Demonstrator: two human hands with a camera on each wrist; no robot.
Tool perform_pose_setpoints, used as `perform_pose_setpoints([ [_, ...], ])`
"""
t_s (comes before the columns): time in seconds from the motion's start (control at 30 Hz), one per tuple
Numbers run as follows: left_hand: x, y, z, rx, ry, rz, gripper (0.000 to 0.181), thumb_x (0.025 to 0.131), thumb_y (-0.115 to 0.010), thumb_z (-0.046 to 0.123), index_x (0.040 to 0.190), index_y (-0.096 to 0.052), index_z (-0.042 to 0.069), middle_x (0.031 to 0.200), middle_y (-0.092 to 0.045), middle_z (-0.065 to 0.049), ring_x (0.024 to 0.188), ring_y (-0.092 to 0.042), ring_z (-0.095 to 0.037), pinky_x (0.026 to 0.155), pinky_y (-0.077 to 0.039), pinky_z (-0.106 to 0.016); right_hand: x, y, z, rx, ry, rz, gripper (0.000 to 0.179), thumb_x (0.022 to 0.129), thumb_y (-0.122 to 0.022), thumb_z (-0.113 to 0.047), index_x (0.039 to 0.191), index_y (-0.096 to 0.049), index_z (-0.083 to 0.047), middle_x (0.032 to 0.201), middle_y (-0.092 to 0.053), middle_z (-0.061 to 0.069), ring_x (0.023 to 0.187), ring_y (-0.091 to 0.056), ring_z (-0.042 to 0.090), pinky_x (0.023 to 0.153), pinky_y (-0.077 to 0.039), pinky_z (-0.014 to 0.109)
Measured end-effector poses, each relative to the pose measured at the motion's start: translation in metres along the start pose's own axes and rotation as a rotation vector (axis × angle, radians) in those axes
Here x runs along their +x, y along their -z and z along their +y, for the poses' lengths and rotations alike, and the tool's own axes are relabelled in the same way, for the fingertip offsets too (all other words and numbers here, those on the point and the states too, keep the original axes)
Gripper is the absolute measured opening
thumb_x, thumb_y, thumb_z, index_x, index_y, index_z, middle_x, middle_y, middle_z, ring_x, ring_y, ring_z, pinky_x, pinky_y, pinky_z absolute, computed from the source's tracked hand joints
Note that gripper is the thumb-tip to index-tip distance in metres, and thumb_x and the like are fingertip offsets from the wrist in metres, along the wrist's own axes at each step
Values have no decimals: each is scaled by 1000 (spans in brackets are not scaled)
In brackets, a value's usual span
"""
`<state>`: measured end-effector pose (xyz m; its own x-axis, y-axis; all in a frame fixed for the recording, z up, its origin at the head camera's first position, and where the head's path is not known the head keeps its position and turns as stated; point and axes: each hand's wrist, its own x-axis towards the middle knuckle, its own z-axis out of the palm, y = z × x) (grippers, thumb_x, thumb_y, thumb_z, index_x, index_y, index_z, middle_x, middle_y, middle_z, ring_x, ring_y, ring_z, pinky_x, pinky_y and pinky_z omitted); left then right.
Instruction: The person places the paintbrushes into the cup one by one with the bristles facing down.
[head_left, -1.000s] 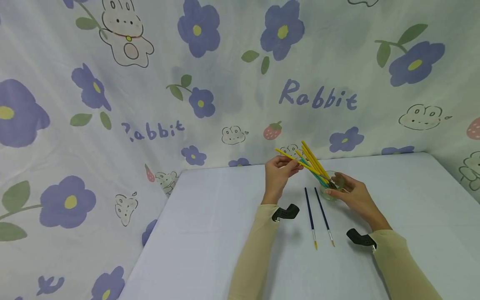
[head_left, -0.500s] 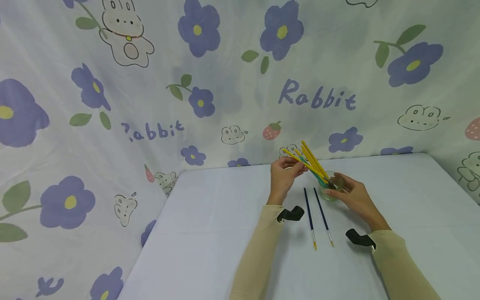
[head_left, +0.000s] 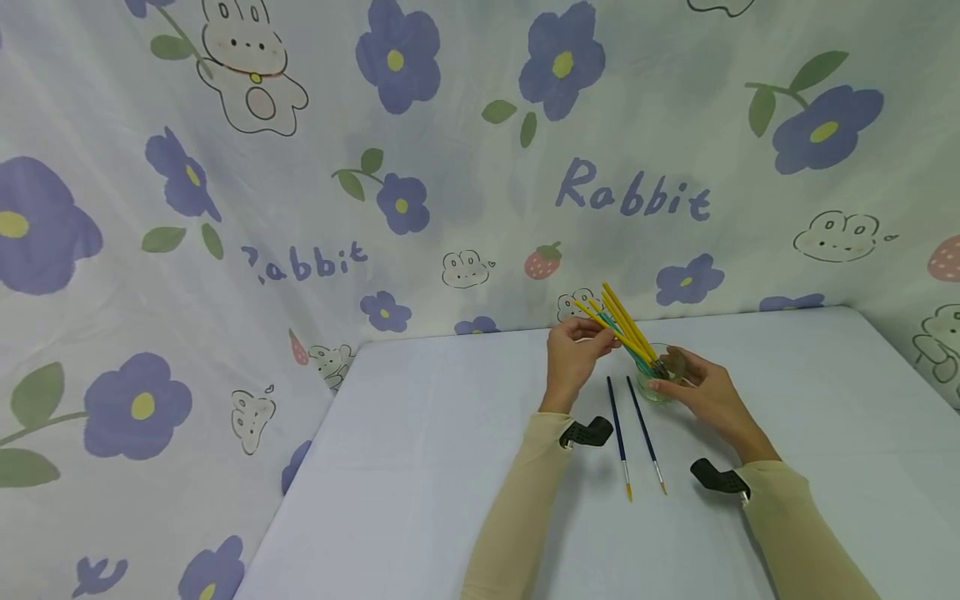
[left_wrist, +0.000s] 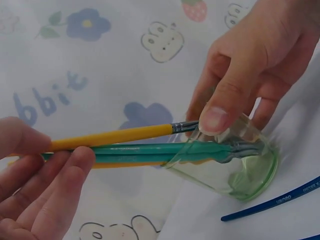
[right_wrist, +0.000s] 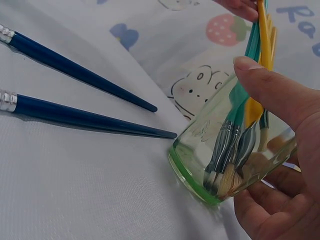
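My left hand (head_left: 572, 360) pinches a yellow paintbrush (left_wrist: 120, 136) between thumb and fingers. In the left wrist view its metal ferrule lies at the rim of a clear, green-based drinking glass (right_wrist: 192, 145), and its fingers touch the green paintbrushes (left_wrist: 145, 153) beside it. Around the glass curls my right hand (head_left: 712, 393), which holds it tilted, mouth toward the left hand. Inside the glass are several green and yellow brushes, bristles down, handles leaning up and left. The yellow brush's bristles are hidden behind the right thumb in the left wrist view.
Two dark blue paintbrushes lie on the white table (head_left: 420, 467) in front of the glass, one on the left (head_left: 617, 425) and one on the right (head_left: 645, 429), bristles toward the person. A patterned cloth (head_left: 465, 167) hangs behind the table.
My left hand has moved right, toward the glass, and the yellow paintbrush has slid along with it, closer to the other handles. My right hand and the glass stay nearly where they were.
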<state>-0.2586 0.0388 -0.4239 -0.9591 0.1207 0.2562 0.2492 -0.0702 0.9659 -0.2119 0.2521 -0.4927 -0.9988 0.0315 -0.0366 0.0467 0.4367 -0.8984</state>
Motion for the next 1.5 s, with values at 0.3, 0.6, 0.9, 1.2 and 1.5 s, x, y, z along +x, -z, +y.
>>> perform_pose_setpoints([
  [0.3, 1, 0, -2, 24, 8, -10, 13, 91, -77, 8, 100, -72, 0, 92, -76, -11, 82, -80, -23, 78, -66, -28, 1, -2, -1, -3, 2, 13, 99, 90, -77, -52, 164, -26, -9, 162, -41, 24, 152, -33, 49, 121, -36, 64],
  [0.6, 3, -1, -3, 15, 13, -10, 11, 91, -77, 7, 97, -72, 0, 90, -75, -9, 82, -80, -25, 78, -66, -29, 4, -1, 0, -4, 18, 13, 102, 88, -77, -56, 164, -27, -10, 160, -44, 24, 151, -36, 48, 120, -37, 64],
  [0.9, 8, 1, -3, 9, 6, 9, 9, 91, -76, 6, 97, -72, -1, 90, -74, -10, 83, -80, -28, 78, -66, -29, 13, 4, 2, -4, 9, 0, 102, 89, -77, -56, 164, -26, -10, 160, -44, 23, 152, -34, 48, 121, -35, 66],
  [1.2, 10, 12, -6, -2, 22, 28, 7, 91, -73, 3, 97, -72, -1, 89, -73, -9, 80, -80, -23, 78, -66, -30, 18, 5, 4, -2, 20, 0, 98, 90, -77, -50, 164, -26, -9, 159, -46, 23, 152, -35, 48, 121, -35, 66],
  [1.5, 5, 24, -19, 52, 148, 40, 5, 91, -72, 4, 95, -71, 1, 86, -74, -9, 74, -78, -17, 75, -66, -29, 17, 5, 5, 7, 28, -2, 98, 91, -77, -49, 164, -26, -8, 159, -46, 23, 152, -36, 47, 121, -36, 65],
])
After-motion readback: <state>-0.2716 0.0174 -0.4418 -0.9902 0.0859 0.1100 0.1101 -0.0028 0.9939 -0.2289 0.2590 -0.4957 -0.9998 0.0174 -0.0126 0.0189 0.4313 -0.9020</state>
